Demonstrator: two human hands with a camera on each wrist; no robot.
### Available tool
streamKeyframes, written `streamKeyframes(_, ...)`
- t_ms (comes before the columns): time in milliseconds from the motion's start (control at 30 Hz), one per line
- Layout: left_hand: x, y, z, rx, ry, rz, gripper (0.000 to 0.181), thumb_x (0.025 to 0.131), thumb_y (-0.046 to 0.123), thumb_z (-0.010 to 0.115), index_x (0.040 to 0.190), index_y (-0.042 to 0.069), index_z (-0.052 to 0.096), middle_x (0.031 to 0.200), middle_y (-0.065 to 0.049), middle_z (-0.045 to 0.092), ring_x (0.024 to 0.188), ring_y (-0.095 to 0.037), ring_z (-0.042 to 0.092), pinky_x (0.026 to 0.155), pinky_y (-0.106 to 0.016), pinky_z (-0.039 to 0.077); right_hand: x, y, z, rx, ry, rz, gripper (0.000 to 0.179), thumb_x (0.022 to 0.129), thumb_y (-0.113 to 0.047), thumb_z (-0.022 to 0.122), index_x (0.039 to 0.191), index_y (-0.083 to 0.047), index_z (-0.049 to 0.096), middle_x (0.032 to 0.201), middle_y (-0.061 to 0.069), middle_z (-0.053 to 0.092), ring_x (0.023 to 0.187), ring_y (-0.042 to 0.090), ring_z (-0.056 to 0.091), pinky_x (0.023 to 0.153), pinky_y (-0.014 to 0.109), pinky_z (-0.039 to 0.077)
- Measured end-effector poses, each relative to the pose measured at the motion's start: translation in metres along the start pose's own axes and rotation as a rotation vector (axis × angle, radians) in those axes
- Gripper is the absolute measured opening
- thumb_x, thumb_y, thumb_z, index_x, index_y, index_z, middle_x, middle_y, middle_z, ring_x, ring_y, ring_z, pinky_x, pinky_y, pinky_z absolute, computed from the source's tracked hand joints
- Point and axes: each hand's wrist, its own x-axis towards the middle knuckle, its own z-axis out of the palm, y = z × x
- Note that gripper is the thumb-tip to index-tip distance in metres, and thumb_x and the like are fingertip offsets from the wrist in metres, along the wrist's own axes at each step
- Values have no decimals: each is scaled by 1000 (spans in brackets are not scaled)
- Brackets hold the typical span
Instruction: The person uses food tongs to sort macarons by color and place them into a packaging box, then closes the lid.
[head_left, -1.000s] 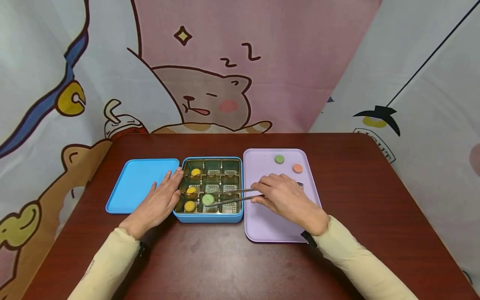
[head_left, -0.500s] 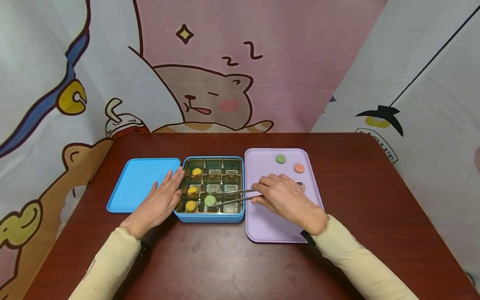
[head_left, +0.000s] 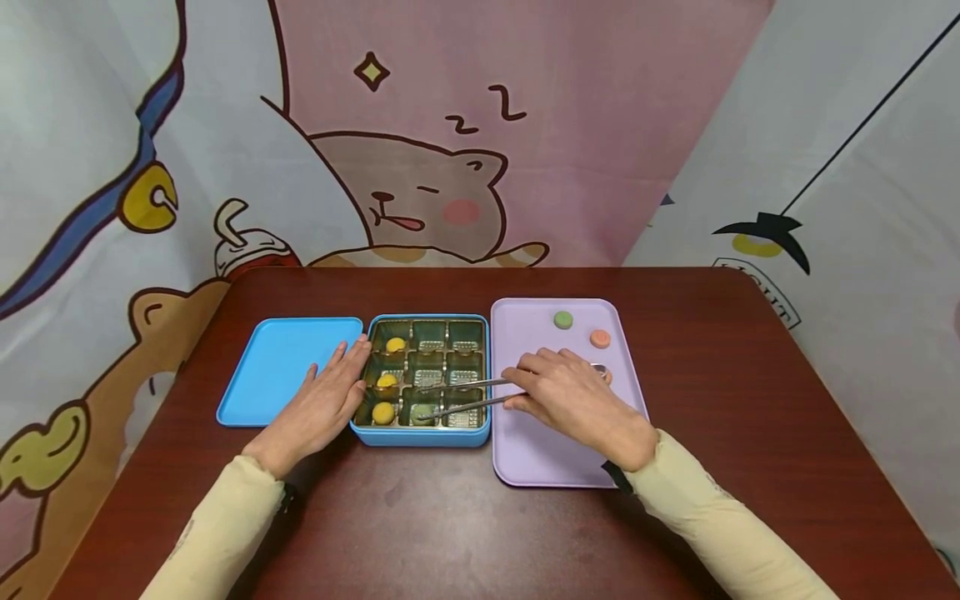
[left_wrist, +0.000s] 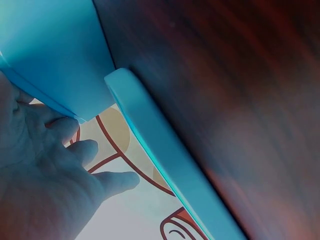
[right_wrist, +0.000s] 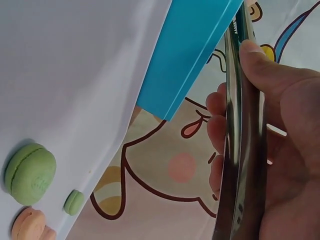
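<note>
Across the lower frame of the head view: dark red-brown desk (head_left: 720,358), glare patch at bottom centre. Along the top: printed cloth (head_left: 637,100), pink at centre, pale at both sides. Upper centre: drawn sleeping animal (head_left: 442,179), with Z marks (head_left: 506,104) and four-pointed star (head_left: 371,72) above. Upper left: yellow bell (head_left: 138,200) on blue ribbon (head_left: 161,98). Right: black lamp print (head_left: 763,223) on a line.

Wall cloth (head_left: 855,192): a small Z (head_left: 461,125) and a larger Z (head_left: 506,102) on the pink part (head_left: 615,100), beyond and between left hand (head_left: 318,404) and right hand (head_left: 573,402).
Framed sign (head_left: 770,296): on the cloth, beyond the right hand and to its right; seemingly LIGHT, partly hidden by the table (head_left: 705,350).
Green macaron (right_wrist: 31,172): a raised mark (right_wrist: 44,181), too faint to read, near the right hand.
</note>
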Motion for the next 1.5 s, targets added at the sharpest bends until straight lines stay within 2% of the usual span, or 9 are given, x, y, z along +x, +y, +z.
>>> streamKeyframes(367,0,0,0,-2,-9,-3,62,114,32,36,167,10,15,173,-8,11,158,-39,12,115,-76,13,-11,8,-17,25,42,57,37,89,-37,83,115,-11,75,97,0,67,84,19,62,72,37,51)
streamKeyframes(500,0,1,0,-7,-9,-4,62,114,31,37,167,9,15,173,-8,11,158,-39,12,115,-76,12,-21,15,-27,10,60,79,37,88,-37,83,114,-11,76,96,-1,68,84,19,62,77,38,50)
streamKeyframes(700,0,2,0,-15,-13,1,62,113,30,38,167,8,15,173,-9,11,157,-40,12,115,-76,12,-43,27,-39,27,65,140,41,88,-37,82,116,-9,76,102,2,72,93,21,66,71,40,51)
streamKeyframes(867,0,0,0,-12,-13,5,62,114,31,36,167,9,14,173,-9,11,157,-40,12,115,-77,12,-69,39,-47,29,84,213,60,97,-62,57,115,-7,77,102,4,73,88,24,65,70,42,51)
streamKeyframes(933,0,0,-1,-8,-14,5,62,114,32,36,167,9,14,173,-9,11,157,-40,12,114,-77,12,-79,44,-50,21,88,239,72,98,-68,41,114,-7,77,99,4,72,84,22,63,69,42,50)
streamKeyframes(1000,0,0,-1,-3,-14,5,62,114,32,36,167,10,13,173,-8,11,158,-40,12,115,-77,13,-89,48,-53,20,88,265,77,98,-70,36,115,-7,77,97,4,71,82,22,61,68,43,50)
streamKeyframes(1100,0,1,-1,-2,-13,6,61,114,31,35,167,10,13,173,-8,11,157,-39,12,115,-76,13,-103,54,-58,21,70,306,62,95,-62,60,118,-6,75,100,5,71,86,23,62,71,46,50)
streamKeyframes(1233,0,2,0,-6,-15,7,61,114,30,36,167,10,14,173,-8,12,157,-39,12,114,-77,13,-120,59,-61,17,30,373,47,82,-29,88,119,-5,74,102,6,71,89,25,63,74,49,51)
streamKeyframes(1500,-1,1,-1,-17,-2,15,61,114,31,36,167,9,15,173,-9,12,157,-40,12,114,-77,13,-140,70,-57,15,22,422,48,76,-26,92,116,-6,74,99,5,70,85,24,62,71,50,53)
